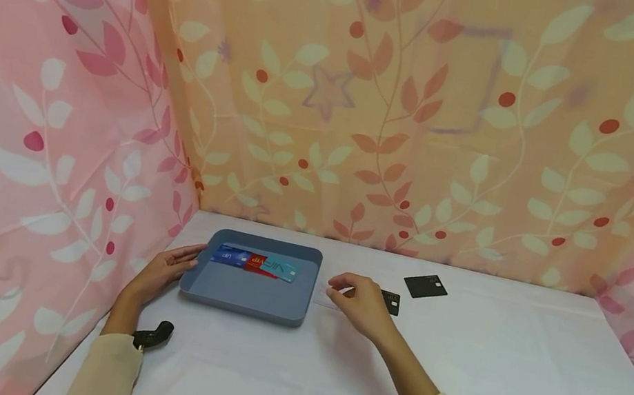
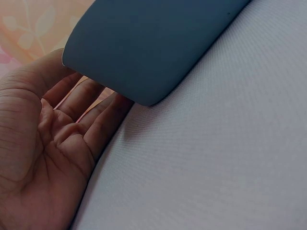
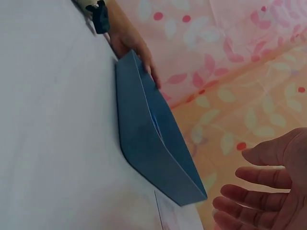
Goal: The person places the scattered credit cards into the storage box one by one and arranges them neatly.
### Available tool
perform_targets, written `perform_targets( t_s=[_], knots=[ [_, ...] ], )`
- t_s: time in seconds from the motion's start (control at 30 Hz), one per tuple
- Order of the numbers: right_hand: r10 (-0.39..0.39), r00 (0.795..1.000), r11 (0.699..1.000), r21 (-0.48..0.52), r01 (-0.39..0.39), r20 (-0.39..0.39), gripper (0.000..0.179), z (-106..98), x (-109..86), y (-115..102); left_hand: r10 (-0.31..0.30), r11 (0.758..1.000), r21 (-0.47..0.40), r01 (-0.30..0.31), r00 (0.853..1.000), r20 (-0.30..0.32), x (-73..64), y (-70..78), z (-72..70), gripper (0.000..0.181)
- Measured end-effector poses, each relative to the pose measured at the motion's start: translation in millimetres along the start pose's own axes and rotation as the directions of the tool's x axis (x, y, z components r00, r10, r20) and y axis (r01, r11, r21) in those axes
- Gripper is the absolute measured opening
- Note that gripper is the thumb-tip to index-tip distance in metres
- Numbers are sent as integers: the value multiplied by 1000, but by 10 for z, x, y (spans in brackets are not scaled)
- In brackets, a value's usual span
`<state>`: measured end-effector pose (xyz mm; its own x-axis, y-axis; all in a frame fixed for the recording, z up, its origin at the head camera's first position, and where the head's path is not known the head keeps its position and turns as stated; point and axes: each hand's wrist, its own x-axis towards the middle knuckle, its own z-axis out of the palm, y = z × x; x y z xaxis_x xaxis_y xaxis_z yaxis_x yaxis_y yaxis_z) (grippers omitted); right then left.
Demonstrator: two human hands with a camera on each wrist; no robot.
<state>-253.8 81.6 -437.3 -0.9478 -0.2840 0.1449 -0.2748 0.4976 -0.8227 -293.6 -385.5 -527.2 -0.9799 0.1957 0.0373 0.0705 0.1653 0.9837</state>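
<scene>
My left hand (image 1: pixel 169 271) rests against the left side of a blue-grey tray (image 1: pixel 243 300). In the left wrist view the thumb and fairly straight fingers touch the tray's edge. Inside the tray a blue card (image 1: pixel 227 255), a red card (image 1: pixel 254 262) and a light teal card (image 1: pixel 282 269) overlap in a row. My right hand (image 1: pixel 361 303) hovers just right of the tray, fingers loosely bent and holding nothing. Below it on the cloth is a clear card (image 1: pixel 325 297), partly hidden. A black card (image 1: pixel 392 302) shows from behind this hand.
Another black card (image 1: pixel 425 286) lies farther back to the right. White cloth (image 1: pixel 514 370) covers the table. Patterned curtains (image 1: pixel 372 95) stand behind and at both sides, the left one (image 1: pixel 68 219) close beside my left arm.
</scene>
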Motion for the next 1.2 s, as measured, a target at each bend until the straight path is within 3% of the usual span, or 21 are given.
perform_targets(
  t_s=[0.87,1.2],
  knots=[
    [12,997,998,-56,-17,-79,26,-449,4,566,1,1000,23,-1,1000,-7,-36,28,0,53],
    [7,994,972,-232,-32,-106,32,-587,21,789,1,999,48,0,1000,-4,12,2,-9,53]
  ],
)
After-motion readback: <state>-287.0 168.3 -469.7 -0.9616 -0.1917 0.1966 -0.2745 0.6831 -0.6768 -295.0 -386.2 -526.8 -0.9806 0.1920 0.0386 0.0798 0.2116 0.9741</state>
